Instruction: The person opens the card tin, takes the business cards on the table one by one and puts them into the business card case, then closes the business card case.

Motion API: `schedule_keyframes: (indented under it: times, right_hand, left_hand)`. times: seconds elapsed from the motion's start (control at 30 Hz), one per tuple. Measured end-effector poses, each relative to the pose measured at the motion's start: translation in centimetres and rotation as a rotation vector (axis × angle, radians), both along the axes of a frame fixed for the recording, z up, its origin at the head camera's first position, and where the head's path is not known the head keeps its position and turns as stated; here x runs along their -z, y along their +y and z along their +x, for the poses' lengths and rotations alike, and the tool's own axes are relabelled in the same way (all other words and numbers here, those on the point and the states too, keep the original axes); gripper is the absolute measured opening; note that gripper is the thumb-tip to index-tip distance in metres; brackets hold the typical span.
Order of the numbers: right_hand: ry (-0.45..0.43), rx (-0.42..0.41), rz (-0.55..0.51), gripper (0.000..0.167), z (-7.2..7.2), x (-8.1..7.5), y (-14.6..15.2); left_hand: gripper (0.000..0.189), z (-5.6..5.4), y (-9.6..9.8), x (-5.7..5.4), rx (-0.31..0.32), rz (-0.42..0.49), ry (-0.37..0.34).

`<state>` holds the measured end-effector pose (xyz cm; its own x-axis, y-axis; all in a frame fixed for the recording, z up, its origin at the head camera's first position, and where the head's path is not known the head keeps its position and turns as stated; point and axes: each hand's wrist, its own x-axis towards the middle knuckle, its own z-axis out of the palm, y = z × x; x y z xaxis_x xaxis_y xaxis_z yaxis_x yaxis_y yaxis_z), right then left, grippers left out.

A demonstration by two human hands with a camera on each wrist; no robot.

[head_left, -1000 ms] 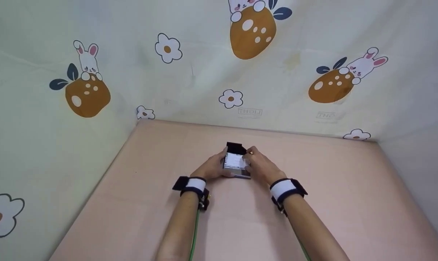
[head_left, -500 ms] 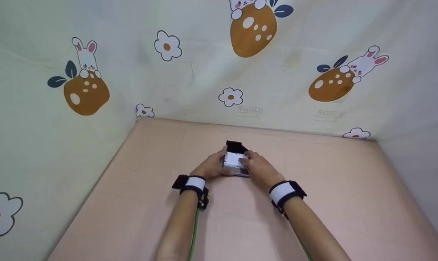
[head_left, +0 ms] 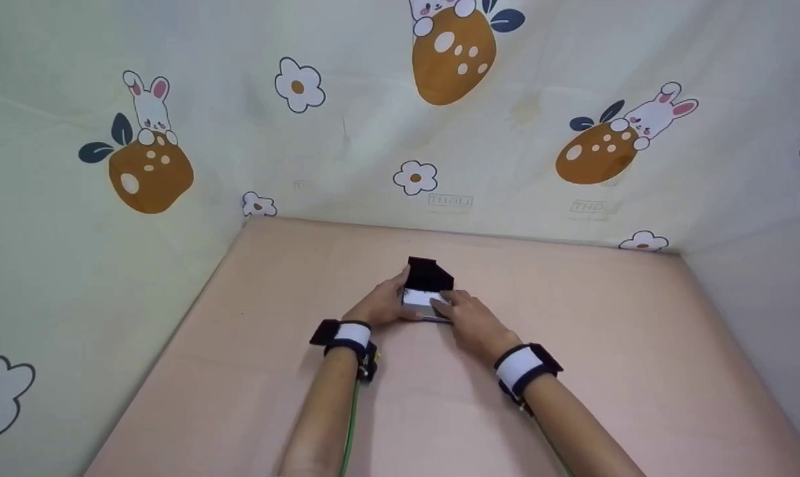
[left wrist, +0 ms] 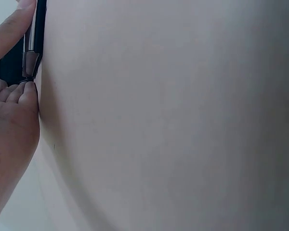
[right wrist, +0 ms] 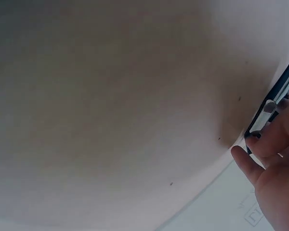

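Observation:
A small dark case [head_left: 429, 273] with a black upper part and a white panel [head_left: 423, 297] sits between both hands on the pink surface. My left hand [head_left: 381, 303] grips its left side, thumb along the near edge. My right hand [head_left: 479, 326] holds its right side, with fingertips over the white panel. Seen edge-on in the left wrist view, the case [left wrist: 40, 29] has a silvery strip, with fingers around its end. In the right wrist view the case [right wrist: 279, 85] is partly hidden by curled fingers, and the little finger stands away. Its exact kind is unclear.
Pale cloth walls [head_left: 346, 146] printed with rabbits and flowers rise at the back and both sides of the pink surface [head_left: 293, 278]. Each wrist wears a strapped band [head_left: 520, 368], and a green cable [head_left: 352, 417] runs along the left forearm.
The black area of the case now reaches lower, and less of the white panel shows. My right fingers have moved slightly down along its right side. The left hand keeps its grip.

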<state>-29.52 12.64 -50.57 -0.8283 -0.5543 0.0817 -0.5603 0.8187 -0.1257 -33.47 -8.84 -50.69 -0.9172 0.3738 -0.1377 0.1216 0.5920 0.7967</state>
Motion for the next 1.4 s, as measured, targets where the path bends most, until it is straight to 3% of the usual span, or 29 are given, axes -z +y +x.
schedule_keyframes:
  times: [0.67,0.83,1.0,1.17,1.4]
  right_hand:
    - [-0.008,-0.051,-0.03,0.056,0.9,-0.5,0.6]
    - [-0.122,-0.009,-0.144,0.054,0.6,-0.9,0.5]
    - [-0.254,0.11,-0.309,0.054,-0.3,-1.3,0.5]
    - [-0.324,0.219,-0.492,0.063,-1.4,-1.3,0.7]
    - [-0.475,0.289,-0.58,0.072,-2.4,-1.5,1.2]
  left_hand:
    - [0.108,-0.4,-0.3,0.4,0.03,0.011,0.036]
    - [0.107,-0.3,-0.2,0.4,0.014,-0.003,0.02]
    - [0.107,-0.1,0.0,0.3,0.0,-0.013,0.008]
    - [0.108,0.1,0.1,0.1,0.002,-0.024,0.024]
    - [0.117,0.2,0.1,-0.2,0.021,0.022,0.026]
